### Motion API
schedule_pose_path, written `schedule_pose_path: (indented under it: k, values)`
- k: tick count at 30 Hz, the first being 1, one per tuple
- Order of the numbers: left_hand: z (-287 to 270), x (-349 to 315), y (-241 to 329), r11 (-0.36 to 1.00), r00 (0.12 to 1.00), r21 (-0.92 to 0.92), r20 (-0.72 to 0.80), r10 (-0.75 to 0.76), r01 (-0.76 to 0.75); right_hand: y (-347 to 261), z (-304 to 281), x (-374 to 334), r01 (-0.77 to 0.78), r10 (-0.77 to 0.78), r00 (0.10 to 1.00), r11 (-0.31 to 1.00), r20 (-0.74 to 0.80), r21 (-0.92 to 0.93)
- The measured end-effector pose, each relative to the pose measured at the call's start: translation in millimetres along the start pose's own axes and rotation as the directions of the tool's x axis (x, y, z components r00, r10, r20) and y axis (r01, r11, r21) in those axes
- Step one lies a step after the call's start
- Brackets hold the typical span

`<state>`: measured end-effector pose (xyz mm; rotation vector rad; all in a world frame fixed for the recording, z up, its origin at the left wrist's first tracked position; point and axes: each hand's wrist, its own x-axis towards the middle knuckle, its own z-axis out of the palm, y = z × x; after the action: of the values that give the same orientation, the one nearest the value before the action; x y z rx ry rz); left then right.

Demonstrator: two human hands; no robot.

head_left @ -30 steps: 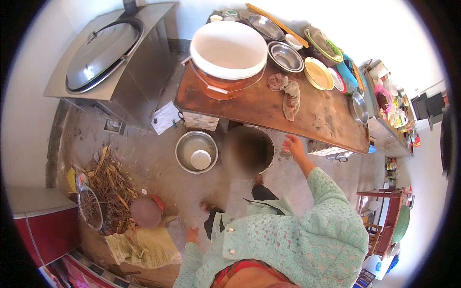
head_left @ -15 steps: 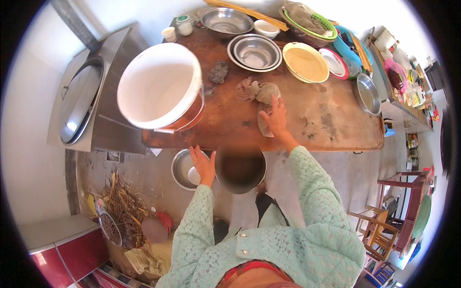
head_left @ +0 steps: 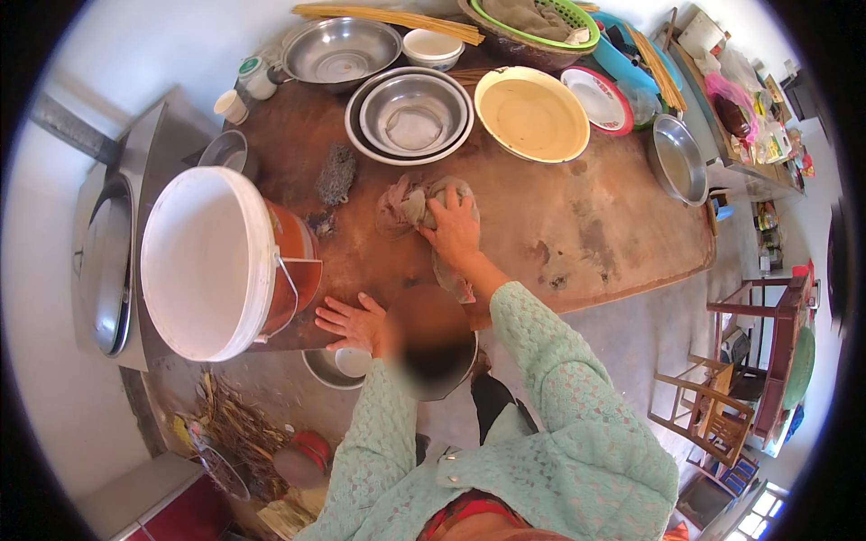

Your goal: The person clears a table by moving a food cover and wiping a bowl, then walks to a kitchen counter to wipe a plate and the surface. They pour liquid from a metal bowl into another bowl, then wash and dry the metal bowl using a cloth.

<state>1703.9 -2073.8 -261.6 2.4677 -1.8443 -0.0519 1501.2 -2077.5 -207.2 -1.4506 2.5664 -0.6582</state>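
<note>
A crumpled grey-brown cloth (head_left: 397, 206) lies on the worn brown table (head_left: 514, 230). My right hand (head_left: 454, 236) rests on it, fingers curled over its right-hand bunch. Part of the cloth trails toward the front edge beneath my wrist. At that edge my left hand (head_left: 354, 325) is open with fingers spread, palm down and holding nothing; I cannot tell if it touches the wood. To its left stands a large white-lined bucket (head_left: 206, 261) with a wire handle. Beyond the cloth lies a grey scouring pad (head_left: 336, 175).
Nested metal basins (head_left: 415, 113), a yellow enamel basin (head_left: 532, 113) and a green basket (head_left: 577, 38) line the far side. A metal bowl (head_left: 678, 158) sits at the right edge. Below the front edge are another basin (head_left: 329, 368) and a blurred dark round shape. Firewood (head_left: 236, 415) lies lower left.
The view has shifted, so the bucket appears farther left. My right hand's fingers have drawn in over the cloth bunch. My left hand has moved up to the table edge.
</note>
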Motion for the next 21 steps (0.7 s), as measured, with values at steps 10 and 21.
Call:
schedule_pose_path:
  k: [10,21]
  values:
    - [14,5,-2,0.999,0.996,0.048,-0.089,0.019,-0.014,93,-54,-56,-0.015,0.024,0.99,0.998,0.142,-0.068]
    - [3,0,3,1.0,0.999,0.014,-0.043,0.013,-0.013,318,-100,10,-0.552,0.512,0.683,0.829,-0.521,0.091]
